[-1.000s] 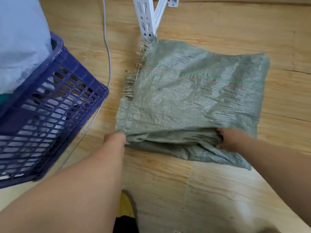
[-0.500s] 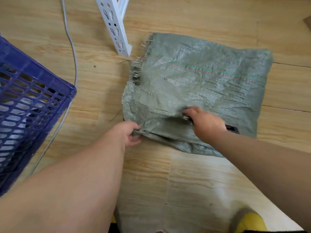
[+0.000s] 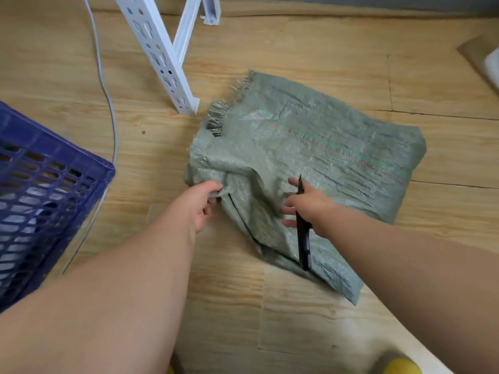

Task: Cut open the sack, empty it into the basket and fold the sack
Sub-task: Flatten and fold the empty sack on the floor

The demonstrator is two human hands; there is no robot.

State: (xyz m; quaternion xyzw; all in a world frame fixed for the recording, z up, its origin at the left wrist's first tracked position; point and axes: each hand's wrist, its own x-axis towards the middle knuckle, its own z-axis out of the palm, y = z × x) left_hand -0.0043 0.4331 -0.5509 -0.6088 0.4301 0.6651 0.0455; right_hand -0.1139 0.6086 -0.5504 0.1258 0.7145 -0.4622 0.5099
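Note:
A grey-green woven sack lies flat and folded on the wooden floor, with a frayed edge at its far left corner and a red-green stitched line across it. My left hand pinches the sack's near-left corner and lifts a fold. My right hand rests on the sack with fingers spread, and a black knife is held under its palm, blade pointing away. The blue plastic basket stands at the left, light fabric showing through its lattice.
A white perforated metal rack leg stands on the floor just beyond the sack's far left corner. A grey cable runs along the floor past the basket. A yellow shoe tip shows at the bottom right.
My left hand has pulled the near-left corner up and inward, bunching the sack. My right hand has slid along the fold and the black knife now shows under it.

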